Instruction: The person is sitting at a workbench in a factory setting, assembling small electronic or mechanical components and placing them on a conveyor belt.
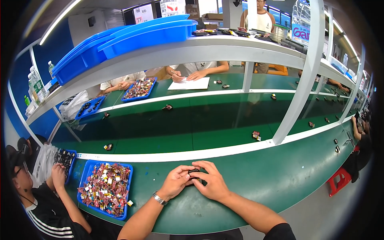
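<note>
Over the green work surface [248, 180], my left hand [175, 183] and my right hand [213, 183] meet with fingertips closed around a small black part [195, 172]. The fingers cover much of it, so its exact kind is hidden. A metal watch sits on my left wrist. Left of my hands stands a blue tray [131, 176], heaped with small reddish parts [105, 186] bearing white and yellow bits. One loose piece [130, 203] lies at the tray's right edge.
Beyond a white rail [180, 156], small assemblies [256, 135] lie spaced along a green conveyor belt. At left, a co-worker's hands [59, 172] are over a tray of black parts. Overhead, a shelf carries blue trays [148, 36]. A white post [298, 92] rises right of centre.
</note>
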Tool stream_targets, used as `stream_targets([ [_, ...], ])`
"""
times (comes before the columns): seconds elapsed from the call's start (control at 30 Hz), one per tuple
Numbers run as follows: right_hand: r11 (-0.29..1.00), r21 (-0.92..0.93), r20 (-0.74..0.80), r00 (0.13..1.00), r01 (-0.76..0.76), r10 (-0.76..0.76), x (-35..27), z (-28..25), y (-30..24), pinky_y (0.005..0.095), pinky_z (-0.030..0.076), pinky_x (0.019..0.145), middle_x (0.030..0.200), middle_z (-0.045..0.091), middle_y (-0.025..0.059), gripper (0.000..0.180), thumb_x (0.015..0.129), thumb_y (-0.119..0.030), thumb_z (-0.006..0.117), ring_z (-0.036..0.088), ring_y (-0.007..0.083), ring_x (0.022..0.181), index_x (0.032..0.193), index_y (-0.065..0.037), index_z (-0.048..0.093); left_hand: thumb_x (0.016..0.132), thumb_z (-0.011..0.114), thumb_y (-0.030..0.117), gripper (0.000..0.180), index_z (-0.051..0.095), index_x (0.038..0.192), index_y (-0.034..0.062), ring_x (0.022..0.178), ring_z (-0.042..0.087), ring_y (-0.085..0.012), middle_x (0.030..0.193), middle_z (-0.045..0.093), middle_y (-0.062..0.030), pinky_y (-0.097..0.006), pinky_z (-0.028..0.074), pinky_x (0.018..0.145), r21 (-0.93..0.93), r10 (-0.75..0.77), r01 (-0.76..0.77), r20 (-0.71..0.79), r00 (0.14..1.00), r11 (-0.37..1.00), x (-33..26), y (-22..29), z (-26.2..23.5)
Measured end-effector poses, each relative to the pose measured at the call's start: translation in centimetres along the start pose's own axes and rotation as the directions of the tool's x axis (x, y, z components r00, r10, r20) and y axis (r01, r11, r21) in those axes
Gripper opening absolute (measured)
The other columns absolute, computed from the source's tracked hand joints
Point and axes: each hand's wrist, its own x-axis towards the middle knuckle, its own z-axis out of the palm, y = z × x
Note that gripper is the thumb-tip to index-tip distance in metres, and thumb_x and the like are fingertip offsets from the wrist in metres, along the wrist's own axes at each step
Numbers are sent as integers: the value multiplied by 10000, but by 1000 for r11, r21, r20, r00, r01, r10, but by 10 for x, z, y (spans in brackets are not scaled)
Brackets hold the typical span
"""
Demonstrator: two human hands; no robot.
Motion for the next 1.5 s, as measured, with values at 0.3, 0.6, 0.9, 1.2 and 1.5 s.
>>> stream_targets([
  [0.3,1000,13,4,1000,-20,20,-6,3,13,379,514,951,1259,621,92,248,780,-12,733,567,292,1155,1014,-92,744,1003,560,95,290,540,1285,26,1214,588,-240,1358,563,-149,-419,506,1036,-37,-62,62,-9,998,997,0,-1,0],
  [0.6,996,17,72,994,-87,85,-4,4,11,410,481,999,1296,598,121,277,792,-25,709,540,332,1220,1064,-72,715,1032,492,87,300,498,1318,-6,1184,598,-208,1269,602,-129,-371,523,1008,41,-6,10,-107,994,999,1,-5,7],
  [0.9,968,-222,-40,990,120,-132,4,5,6,354,555,728,1004,626,77,189,758,-8,733,619,264,908,934,-63,694,1034,455,65,315,477,1341,-4,1190,591,-205,1281,591,-113,-398,515,1037,47,-77,83,-120,990,995,-2,3,12],
  [1.2,941,-316,-27,990,121,-136,3,3,2,342,554,672,979,625,64,180,755,-31,740,617,237,874,925,-62,688,1022,510,98,325,490,1335,10,1178,586,-201,1280,583,-103,-398,502,1036,27,-102,105,-107,989,994,2,0,9],
  [1.5,910,-379,-37,980,168,-196,2,8,1,328,549,690,957,630,77,225,726,20,748,622,238,833,938,-36,700,1028,506,102,315,495,1330,12,1166,589,-184,1271,590,-91,-391,505,1032,65,-103,112,-127,987,992,-1,2,12],
])
